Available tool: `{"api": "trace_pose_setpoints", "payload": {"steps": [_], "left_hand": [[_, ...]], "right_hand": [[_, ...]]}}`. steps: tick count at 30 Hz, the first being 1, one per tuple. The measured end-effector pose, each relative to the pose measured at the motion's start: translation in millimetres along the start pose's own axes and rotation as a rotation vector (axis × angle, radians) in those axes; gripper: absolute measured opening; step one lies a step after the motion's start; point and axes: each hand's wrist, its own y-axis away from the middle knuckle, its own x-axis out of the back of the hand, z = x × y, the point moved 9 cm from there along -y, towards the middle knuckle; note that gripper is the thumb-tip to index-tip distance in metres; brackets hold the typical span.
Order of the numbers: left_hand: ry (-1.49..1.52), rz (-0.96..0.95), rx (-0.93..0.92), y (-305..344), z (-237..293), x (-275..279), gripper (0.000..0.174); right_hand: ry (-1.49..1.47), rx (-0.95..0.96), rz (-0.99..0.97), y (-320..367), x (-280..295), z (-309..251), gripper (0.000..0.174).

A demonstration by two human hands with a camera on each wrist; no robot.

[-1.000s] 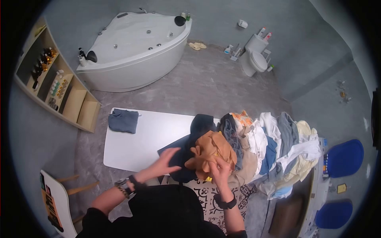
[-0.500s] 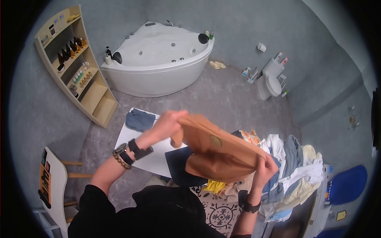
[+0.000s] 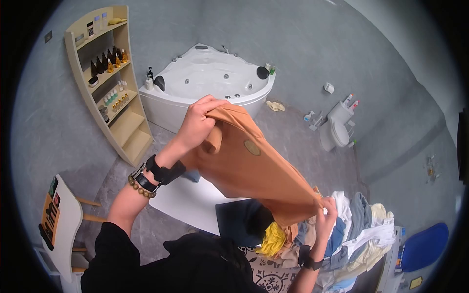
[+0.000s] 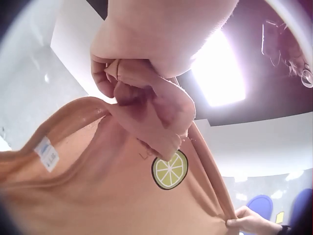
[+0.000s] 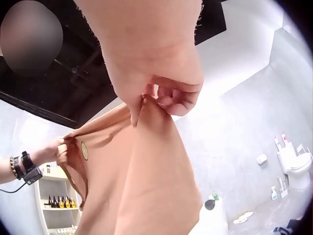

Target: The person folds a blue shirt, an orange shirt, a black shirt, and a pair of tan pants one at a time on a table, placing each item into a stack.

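Stretching across the middle of the head view, an orange garment (image 3: 244, 168) hangs in the air between the person's hands, slanting from upper left to lower right. The left hand (image 3: 198, 122), just above the centre of the frame, grips one end, its fingers curled round the cloth. Lower and to the right, the right hand (image 3: 326, 215) pinches the other end. The left wrist view shows a round lime-slice print (image 4: 169, 172) on the cloth, right of centre, and a white label (image 4: 46, 154) towards the left edge.

Below the garment, in the lower middle of the head view, a dark navy cloth (image 3: 239, 222) lies on the white surface (image 3: 183, 202), part of which the garment hides. A crumpled yellow cloth (image 3: 272, 240) shows just beside the navy one. At the lower right is a heap of mixed clothes (image 3: 364, 239), white, grey, blue and cream. A wooden shelf (image 3: 131, 124) with bottles stands at the upper left, a white corner bathtub (image 3: 207, 80) at the upper middle, and a toilet (image 3: 337, 134) at the right.
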Motion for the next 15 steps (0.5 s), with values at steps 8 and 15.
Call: {"api": "trace_pose_setpoints", "payload": {"steps": [8,15], "left_hand": [[0.229,-0.051,0.167,-4,-68,18,0.037],[0.221,-0.046,0.102,-46,-96,23,0.022]], "right_hand": [[-0.281,-0.282,-0.004,17,-15,17,0.017],[-0.282,-0.447,-0.281,79,-82,9,0.015]]}}
